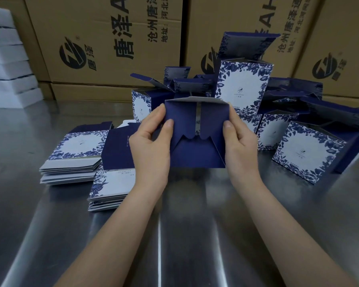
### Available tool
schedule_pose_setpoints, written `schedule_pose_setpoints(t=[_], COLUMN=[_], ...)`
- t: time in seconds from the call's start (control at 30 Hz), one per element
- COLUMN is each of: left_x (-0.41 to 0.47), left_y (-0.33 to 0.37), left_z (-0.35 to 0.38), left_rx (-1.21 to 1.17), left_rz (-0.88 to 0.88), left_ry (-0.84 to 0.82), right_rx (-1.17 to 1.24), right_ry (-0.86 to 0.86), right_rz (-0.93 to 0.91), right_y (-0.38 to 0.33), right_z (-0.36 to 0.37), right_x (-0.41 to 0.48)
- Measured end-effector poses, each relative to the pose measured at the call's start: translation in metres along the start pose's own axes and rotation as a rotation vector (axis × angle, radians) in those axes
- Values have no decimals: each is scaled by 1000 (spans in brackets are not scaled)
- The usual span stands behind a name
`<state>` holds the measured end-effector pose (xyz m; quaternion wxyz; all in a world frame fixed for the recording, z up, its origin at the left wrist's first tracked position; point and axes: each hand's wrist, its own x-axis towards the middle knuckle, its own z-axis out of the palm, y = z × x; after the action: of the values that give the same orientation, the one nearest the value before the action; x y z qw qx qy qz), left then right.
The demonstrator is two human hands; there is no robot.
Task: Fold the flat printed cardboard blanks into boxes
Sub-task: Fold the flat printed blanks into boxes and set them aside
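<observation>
Box [195,151], left hand [148,140] pinching one side, right hand [239,142] apparently pinching other

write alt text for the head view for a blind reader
The left hand and right hand hold a half-folded navy box at a steel table, thumbs on its flaps. Stacks of flat blanks lie left; folded boxes stand behind, before brown cartons.

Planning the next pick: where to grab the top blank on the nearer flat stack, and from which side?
The near-left corner, coming from the front-left. The top blank lies flat on its stack, so nothing stands up to pinch; that corner is exposed for a finger to lift, I'd judge. Its right side is hidden behind the left hand, which holds the half-folded box.
</observation>
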<state>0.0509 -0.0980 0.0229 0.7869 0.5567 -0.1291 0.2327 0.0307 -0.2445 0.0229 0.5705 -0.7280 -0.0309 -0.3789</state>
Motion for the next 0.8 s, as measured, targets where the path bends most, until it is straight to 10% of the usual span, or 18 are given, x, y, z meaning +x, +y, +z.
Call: schedule_pose_setpoints(t=[0.8], left_x=[6], left_y=[-13], left_z=[-7], left_rx=[-63], left_rz=[-22], left_ry=[-160], right_rx=[235], right_ry=[-142], right_rz=[27], right_y=[13], right_z=[0], right_x=[3])
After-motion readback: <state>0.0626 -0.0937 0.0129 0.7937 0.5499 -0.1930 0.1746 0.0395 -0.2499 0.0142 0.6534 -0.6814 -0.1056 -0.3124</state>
